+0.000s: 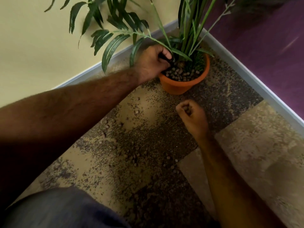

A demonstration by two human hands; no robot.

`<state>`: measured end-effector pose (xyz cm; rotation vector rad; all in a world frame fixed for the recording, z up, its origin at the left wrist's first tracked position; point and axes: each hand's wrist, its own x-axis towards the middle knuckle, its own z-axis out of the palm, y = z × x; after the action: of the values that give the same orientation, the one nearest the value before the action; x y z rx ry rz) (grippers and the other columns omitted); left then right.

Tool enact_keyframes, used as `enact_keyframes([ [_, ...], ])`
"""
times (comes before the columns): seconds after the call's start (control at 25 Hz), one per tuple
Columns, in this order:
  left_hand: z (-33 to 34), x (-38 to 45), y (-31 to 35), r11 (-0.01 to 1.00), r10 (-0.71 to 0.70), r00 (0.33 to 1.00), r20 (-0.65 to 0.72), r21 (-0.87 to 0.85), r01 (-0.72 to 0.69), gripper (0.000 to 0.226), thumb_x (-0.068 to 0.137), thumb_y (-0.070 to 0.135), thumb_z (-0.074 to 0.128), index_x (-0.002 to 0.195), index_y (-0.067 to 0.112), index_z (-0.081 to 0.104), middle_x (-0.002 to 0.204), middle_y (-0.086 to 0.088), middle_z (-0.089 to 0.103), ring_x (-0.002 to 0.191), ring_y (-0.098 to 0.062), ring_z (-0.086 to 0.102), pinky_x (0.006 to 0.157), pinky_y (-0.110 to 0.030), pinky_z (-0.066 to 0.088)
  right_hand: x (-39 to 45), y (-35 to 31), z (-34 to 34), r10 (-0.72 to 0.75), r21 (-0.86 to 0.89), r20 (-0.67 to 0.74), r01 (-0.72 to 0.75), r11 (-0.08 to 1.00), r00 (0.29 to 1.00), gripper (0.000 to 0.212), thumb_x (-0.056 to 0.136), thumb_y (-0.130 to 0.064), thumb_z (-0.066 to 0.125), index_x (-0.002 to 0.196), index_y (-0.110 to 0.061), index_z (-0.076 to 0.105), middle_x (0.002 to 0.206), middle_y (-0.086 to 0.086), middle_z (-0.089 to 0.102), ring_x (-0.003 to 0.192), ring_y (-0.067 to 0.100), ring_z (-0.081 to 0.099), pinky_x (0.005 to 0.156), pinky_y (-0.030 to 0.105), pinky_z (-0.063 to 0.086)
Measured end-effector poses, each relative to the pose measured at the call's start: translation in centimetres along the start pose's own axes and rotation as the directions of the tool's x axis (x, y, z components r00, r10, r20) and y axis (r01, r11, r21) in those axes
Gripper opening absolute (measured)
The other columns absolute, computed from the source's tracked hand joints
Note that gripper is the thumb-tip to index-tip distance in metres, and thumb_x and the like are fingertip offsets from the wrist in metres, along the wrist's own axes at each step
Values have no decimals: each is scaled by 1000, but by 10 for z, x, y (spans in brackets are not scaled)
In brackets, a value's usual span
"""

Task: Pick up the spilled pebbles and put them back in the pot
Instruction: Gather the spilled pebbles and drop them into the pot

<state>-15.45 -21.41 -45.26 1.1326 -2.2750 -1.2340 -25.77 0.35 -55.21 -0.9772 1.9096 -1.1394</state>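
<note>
An orange pot (181,86) stands in the corner of the room with a green leafy plant (189,40) in it and brown pebbles (179,74) on top of its soil. My left hand (153,62) rests on the pot's left rim, its fingers curled over the pebbles inside; whether it holds any is hidden. My right hand (192,117) is a closed fist just in front of the pot, and a few pebbles show between its fingers. Several spilled pebbles (134,158) lie scattered on the speckled carpet nearer to me.
A yellow wall (32,46) runs along the left and a purple wall (271,46) along the right, each with a grey skirting board (246,71). Long leaves hang over my left hand. My knee in dark cloth (62,209) fills the bottom left.
</note>
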Motion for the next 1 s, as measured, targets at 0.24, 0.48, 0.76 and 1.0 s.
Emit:
enact_keyframes([
  [0.24, -10, -38, -18, 990, 134, 991, 17, -46, -133, 22, 88, 0, 66, 105, 14, 67, 105, -1, 68, 93, -10, 66, 84, -22, 56, -42, 49, 31, 284, -369, 427, -122, 922, 859, 6, 92, -13, 69, 94, -7, 70, 95, 7, 66, 90, 21, 63, 81, 36, 52],
  [0.48, -11, -95, -44, 995, 101, 987, 123, -7, -100, 22, 92, 1, 62, 112, 9, 64, 114, -4, 63, 102, -7, 62, 90, -17, 51, -86, 45, 32, 219, -405, 463, -14, 914, 859, 23, 84, -26, 80, 103, -18, 70, 109, 0, 55, 99, 14, 57, 84, 31, 51],
  [0.76, 8, -168, -129, 941, -44, 926, 376, 327, -88, 17, 92, 26, 63, 108, 31, 60, 111, 17, 53, 91, 6, 56, 76, -14, 50, -110, 55, 43, 150, -452, 530, 128, 883, 835, 27, 81, -22, 82, 102, -23, 65, 112, -7, 46, 109, 16, 46, 89, 28, 42],
  [1.0, 18, -217, -174, 905, -153, 837, 525, 415, -94, 39, 86, 53, 68, 119, 40, 52, 114, 16, 46, 91, 4, 49, 73, -13, 42, -119, 61, 57, 176, -472, 636, 197, 859, 752, 22, 84, -18, 77, 102, -28, 69, 108, -12, 46, 107, 11, 50, 91, 30, 47],
])
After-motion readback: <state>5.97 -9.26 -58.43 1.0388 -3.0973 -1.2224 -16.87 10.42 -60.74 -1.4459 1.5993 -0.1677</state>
